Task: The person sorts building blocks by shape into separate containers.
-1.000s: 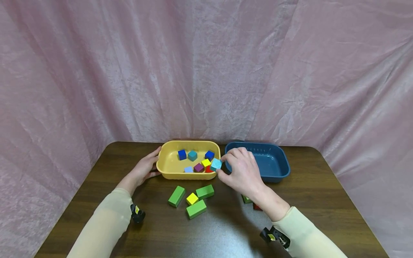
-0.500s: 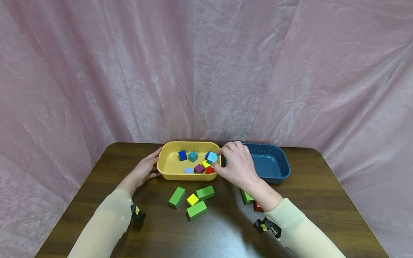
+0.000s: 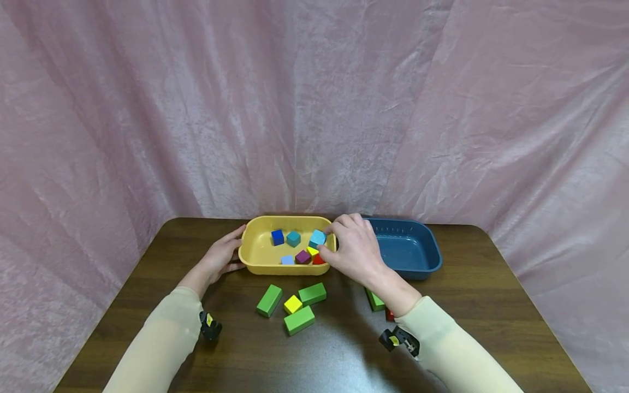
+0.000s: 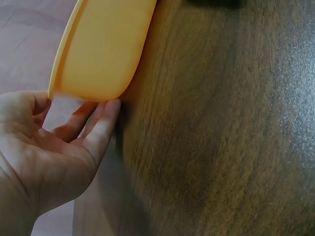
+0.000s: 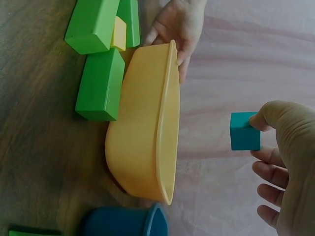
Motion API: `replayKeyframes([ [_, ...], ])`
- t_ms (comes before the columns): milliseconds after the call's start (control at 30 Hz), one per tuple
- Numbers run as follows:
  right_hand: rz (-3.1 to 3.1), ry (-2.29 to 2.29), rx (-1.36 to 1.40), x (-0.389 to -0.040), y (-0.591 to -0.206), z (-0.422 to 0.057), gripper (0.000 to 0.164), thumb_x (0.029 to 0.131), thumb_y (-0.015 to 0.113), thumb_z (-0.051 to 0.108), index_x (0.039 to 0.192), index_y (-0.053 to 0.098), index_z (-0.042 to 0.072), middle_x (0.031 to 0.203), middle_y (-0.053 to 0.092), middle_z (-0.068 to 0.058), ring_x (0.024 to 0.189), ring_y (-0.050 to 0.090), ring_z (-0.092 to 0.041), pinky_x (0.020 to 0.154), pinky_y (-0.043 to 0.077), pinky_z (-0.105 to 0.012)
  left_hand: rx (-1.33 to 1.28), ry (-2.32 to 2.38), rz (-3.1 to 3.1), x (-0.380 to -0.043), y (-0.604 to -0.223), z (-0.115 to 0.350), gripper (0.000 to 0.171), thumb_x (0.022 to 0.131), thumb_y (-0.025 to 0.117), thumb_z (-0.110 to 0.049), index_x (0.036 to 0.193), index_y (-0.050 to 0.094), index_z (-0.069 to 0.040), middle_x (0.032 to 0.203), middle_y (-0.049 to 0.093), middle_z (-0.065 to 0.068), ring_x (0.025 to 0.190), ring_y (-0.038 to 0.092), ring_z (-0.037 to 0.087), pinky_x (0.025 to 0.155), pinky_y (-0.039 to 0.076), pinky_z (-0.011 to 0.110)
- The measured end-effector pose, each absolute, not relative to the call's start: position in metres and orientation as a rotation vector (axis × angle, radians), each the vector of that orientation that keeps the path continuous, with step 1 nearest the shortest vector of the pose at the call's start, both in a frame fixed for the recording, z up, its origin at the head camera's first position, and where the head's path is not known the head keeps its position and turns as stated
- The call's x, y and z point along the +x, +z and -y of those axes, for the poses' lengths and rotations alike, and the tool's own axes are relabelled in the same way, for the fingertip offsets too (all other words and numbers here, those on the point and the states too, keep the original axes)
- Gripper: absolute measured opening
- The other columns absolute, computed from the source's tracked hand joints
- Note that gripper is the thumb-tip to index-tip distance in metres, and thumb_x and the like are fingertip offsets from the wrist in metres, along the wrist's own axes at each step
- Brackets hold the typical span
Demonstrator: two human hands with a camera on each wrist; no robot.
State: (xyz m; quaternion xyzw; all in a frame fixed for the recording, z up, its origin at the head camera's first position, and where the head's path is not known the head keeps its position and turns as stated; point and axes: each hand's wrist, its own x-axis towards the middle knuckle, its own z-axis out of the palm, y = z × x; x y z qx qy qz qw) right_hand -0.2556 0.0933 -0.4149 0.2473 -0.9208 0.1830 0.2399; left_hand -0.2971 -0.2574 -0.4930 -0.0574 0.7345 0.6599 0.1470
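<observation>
My right hand (image 3: 357, 248) pinches a light blue cube (image 3: 317, 238) between thumb and fingertips, over the right end of the yellow tub (image 3: 260, 269). In the right wrist view the same teal-looking cube (image 5: 245, 132) stands apart from the tub's rim, the other fingers loosely bent. My left hand (image 3: 222, 257) holds the tub's left end. The left wrist view shows its thumb at the rim and its fingertips against the lower end wall. Inside the tub lie a dark blue cube (image 3: 277, 237), a teal cube (image 3: 293, 238), a purple cube (image 3: 302, 257) and several others, some partly hidden.
A dark blue tub (image 3: 413, 245) stands to the right, partly behind my right hand. Before the yellow tub lie green blocks (image 3: 269, 301) and a yellow cube (image 3: 293, 304). Another green block (image 3: 375, 301) and a red block (image 3: 390, 315) show beside my right forearm.
My right hand has carried the light blue cube left and farther in over the yellow tub, covering the dark blue cube there. The left hand and the tub have hardly moved.
</observation>
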Motion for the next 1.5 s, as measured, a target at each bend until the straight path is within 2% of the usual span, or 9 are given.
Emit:
replayKeyframes([
  [167, 2.541, 0.506, 0.680, -0.257, -0.417, -0.090, 0.026, 0.082, 0.078, 0.036, 0.097, 0.078, 0.015, 0.100, 0.064, 0.001, 0.103, 0.050, -0.023, 0.087, 0.042, -0.042, -0.184, 1.902, -2.116, -0.297, -0.493, 0.259, 0.057, 0.111, 0.044, -0.025, 0.164, 0.024, -0.033, 0.161, 0.035, 0.015, 0.113, 0.064, 0.026, 0.089, 0.056, 0.043],
  [300, 2.550, 0.514, 0.676, -0.257, -0.418, -0.088, 0.026, 0.082, 0.078, 0.036, 0.098, 0.078, 0.015, 0.101, 0.064, 0.002, 0.103, 0.050, -0.023, 0.087, 0.042, -0.042, -0.189, 1.906, -2.109, -0.297, -0.494, 0.262, 0.058, 0.111, 0.043, -0.024, 0.165, 0.023, -0.032, 0.159, 0.038, 0.017, 0.111, 0.065, 0.027, 0.089, 0.057, 0.044],
  [567, 2.562, 0.546, 0.679, -0.259, -0.420, -0.086, 0.027, 0.083, 0.078, 0.036, 0.099, 0.078, 0.015, 0.101, 0.064, 0.002, 0.103, 0.049, -0.022, 0.087, 0.041, -0.041, -0.196, 1.901, -2.075, -0.297, -0.495, 0.268, 0.059, 0.110, 0.046, -0.024, 0.164, 0.025, -0.035, 0.158, 0.038, 0.018, 0.114, 0.064, 0.028, 0.092, 0.056, 0.047],
  [1100, 2.665, 0.541, 0.669, -0.285, -0.420, -0.081, 0.033, 0.087, 0.077, 0.041, 0.108, 0.078, 0.016, 0.110, 0.066, 0.001, 0.107, 0.049, -0.023, 0.090, 0.041, -0.039, -0.115, 1.895, -2.063, -0.298, -0.501, 0.269, 0.057, 0.112, 0.040, -0.025, 0.164, 0.021, -0.035, 0.167, 0.024, 0.012, 0.125, 0.058, 0.030, 0.098, 0.052, 0.049],
  [1500, 2.717, 0.499, 0.642, -0.295, -0.421, -0.074, 0.033, 0.090, 0.074, 0.042, 0.112, 0.077, 0.017, 0.114, 0.065, 0.002, 0.111, 0.048, -0.022, 0.093, 0.041, -0.039, -0.120, 1.899, -2.057, -0.300, -0.497, 0.268, 0.057, 0.112, 0.043, -0.028, 0.164, 0.022, -0.036, 0.164, 0.031, 0.014, 0.122, 0.060, 0.030, 0.098, 0.052, 0.050],
])
